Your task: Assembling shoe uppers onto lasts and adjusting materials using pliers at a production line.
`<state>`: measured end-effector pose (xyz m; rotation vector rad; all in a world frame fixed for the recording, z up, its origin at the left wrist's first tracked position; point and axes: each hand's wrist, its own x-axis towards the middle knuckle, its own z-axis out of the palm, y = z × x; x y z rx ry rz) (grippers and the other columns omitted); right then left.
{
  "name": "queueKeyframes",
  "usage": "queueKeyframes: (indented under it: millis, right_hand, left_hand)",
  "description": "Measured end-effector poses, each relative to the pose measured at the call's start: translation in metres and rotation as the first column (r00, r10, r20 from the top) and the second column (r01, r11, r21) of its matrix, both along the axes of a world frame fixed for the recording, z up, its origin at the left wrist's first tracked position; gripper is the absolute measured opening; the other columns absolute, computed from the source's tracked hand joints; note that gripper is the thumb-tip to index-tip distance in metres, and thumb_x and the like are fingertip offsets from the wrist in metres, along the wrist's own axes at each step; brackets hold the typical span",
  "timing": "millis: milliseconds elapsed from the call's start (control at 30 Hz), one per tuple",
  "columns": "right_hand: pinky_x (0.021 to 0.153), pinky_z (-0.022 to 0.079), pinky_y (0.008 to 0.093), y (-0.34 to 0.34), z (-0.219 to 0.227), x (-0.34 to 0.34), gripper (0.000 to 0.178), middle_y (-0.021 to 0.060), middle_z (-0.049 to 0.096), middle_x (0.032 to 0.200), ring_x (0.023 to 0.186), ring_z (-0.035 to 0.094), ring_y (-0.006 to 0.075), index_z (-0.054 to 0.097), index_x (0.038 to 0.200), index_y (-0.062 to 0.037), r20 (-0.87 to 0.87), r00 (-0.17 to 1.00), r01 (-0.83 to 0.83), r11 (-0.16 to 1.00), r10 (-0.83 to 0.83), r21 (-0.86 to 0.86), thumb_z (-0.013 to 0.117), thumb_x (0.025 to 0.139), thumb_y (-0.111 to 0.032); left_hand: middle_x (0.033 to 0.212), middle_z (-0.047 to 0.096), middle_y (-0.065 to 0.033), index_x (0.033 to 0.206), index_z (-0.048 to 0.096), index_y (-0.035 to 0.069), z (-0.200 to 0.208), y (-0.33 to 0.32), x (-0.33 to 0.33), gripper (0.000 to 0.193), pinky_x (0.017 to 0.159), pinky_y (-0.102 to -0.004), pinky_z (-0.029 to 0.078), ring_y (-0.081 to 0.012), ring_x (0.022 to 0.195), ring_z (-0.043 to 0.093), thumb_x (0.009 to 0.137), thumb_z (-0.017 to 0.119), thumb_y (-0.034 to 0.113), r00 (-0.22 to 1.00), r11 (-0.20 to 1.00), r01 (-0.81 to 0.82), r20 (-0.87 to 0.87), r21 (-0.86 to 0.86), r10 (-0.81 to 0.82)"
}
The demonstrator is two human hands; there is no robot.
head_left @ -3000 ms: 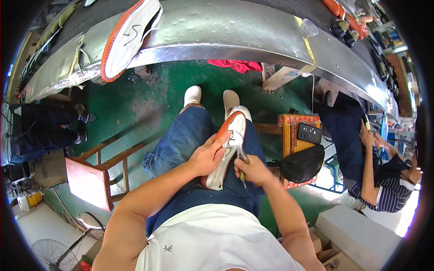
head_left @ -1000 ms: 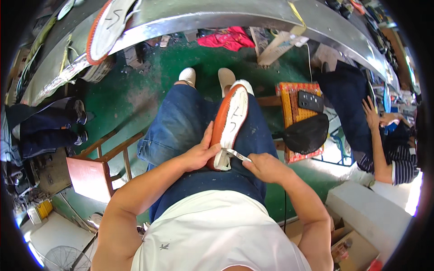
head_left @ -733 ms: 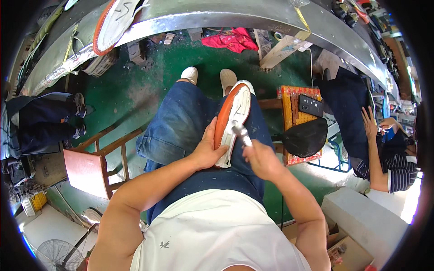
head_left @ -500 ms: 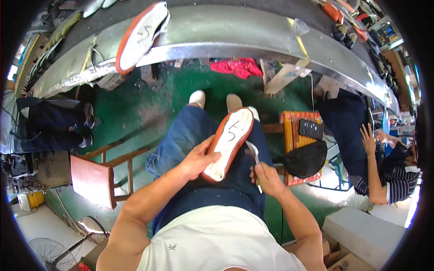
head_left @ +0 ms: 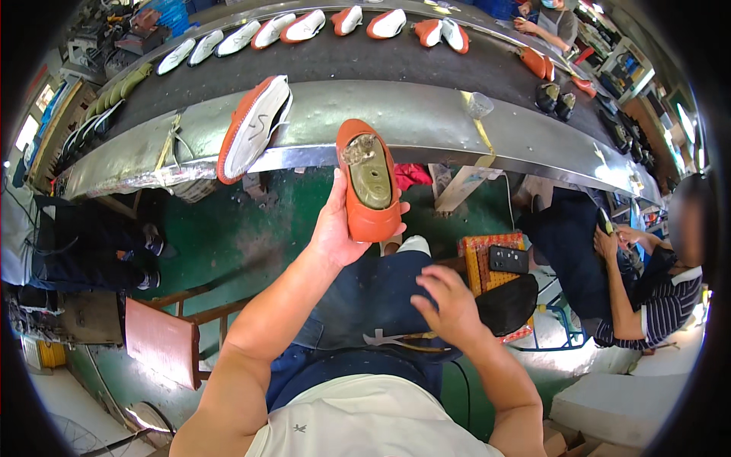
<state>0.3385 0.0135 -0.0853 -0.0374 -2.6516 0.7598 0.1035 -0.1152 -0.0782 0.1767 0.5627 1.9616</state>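
We're looking down on the long conveyor belt [head_left: 381, 65], curving across the top of the view, its steel front edge [head_left: 426, 114] running left to right just beyond our raised arm. A row of shoes [head_left: 304, 27] rides on the dark belt, and one orange-and-white shoe [head_left: 255, 126] lies sole-up, overhanging that steel edge to the left of our lifted hand. Below the edge there's open green floor [head_left: 251, 236], with a wooden stool [head_left: 164, 343] at lower left and a seated co-worker [head_left: 640, 282] well off to the right. Between us and that person sits a small orange crate [head_left: 476, 255] with a dark bag [head_left: 506, 301] beside it.

Our left hand [head_left: 339, 228] is up in front of the steel edge, fingers wrapped around the heel end of the orange shoe [head_left: 369, 179]. It's held with its opening facing us, toe pointing away toward the belt, thumb on its left side.

Our right hand [head_left: 449, 305] hovers low over the lap, fingers loosely spread, gripping nothing. Just under it, a pair of metal pliers [head_left: 400, 339] lies across our blue jeans [head_left: 365, 297]; whether the fingers touch it, we can't tell.
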Motion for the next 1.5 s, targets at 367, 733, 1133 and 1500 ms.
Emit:
queueKeyframes:
  millis: [367, 733, 1133, 1500]
  right_hand:
    - [0.084, 0.052, 0.0424, 0.000, 0.046, -0.112, 0.043, 0.0103, 0.061, 0.109, 0.097, 0.061, 0.0321, 0.069, 0.119, -0.0044, -0.548, 0.823, -0.053, 0.980, 0.151, 0.191, 0.083, 0.078, -0.011]
    - [0.116, 0.034, 0.0498, 0.006, 0.018, -0.137, 0.099, 0.0288, 0.040, 0.149, 0.139, 0.041, 0.0450, 0.028, 0.150, 0.0075, -0.415, 0.909, -0.136, 0.966, 0.034, -0.218, 0.083, 0.084, -0.041]
    - [0.117, 0.029, 0.0580, 0.035, 0.044, -0.175, 0.095, 0.0284, 0.032, 0.157, 0.144, 0.032, 0.0511, 0.033, 0.152, 0.0028, -0.443, 0.878, -0.149, 0.982, 0.184, 0.112, 0.079, 0.085, -0.047]
    - [0.114, 0.041, 0.0442, -0.022, 0.016, -0.194, 0.083, 0.0279, 0.050, 0.146, 0.135, 0.052, 0.0386, 0.038, 0.150, 0.0073, -0.594, 0.746, -0.076, 0.849, -0.299, -0.523, 0.078, 0.081, -0.016]
  left_hand:
    - [0.133, 0.062, -0.0182, 0.146, 0.048, 0.011, 0.002, 0.012, 0.007, 0.076, 0.104, -0.0479, 0.051, -0.0306, 0.122, 0.062, 0.102, 0.033, 0.070, 0.990, 0.989, -0.138, 0.006, 0.051, 0.137]
    - [0.143, 0.056, -0.0145, 0.148, 0.044, 0.011, 0.029, 0.024, 0.013, 0.069, 0.108, -0.0472, 0.049, -0.0288, 0.129, 0.057, 0.103, 0.038, 0.064, 0.976, 0.978, -0.203, 0.068, -0.044, 0.206]
    - [0.134, 0.055, -0.0219, 0.102, 0.071, 0.003, 0.044, 0.040, -0.079, 0.058, 0.114, -0.0508, 0.028, -0.0420, 0.134, 0.043, 0.109, 0.031, 0.046, -0.221, 0.781, -0.506, -0.930, 0.365, 0.292]
    - [0.120, 0.062, -0.0136, 0.090, 0.075, -0.001, 0.063, 0.055, -0.080, 0.059, 0.103, -0.0380, 0.043, -0.0238, 0.115, 0.055, 0.111, 0.037, 0.038, 0.064, 0.873, -0.473, -0.983, 0.122, 0.172]
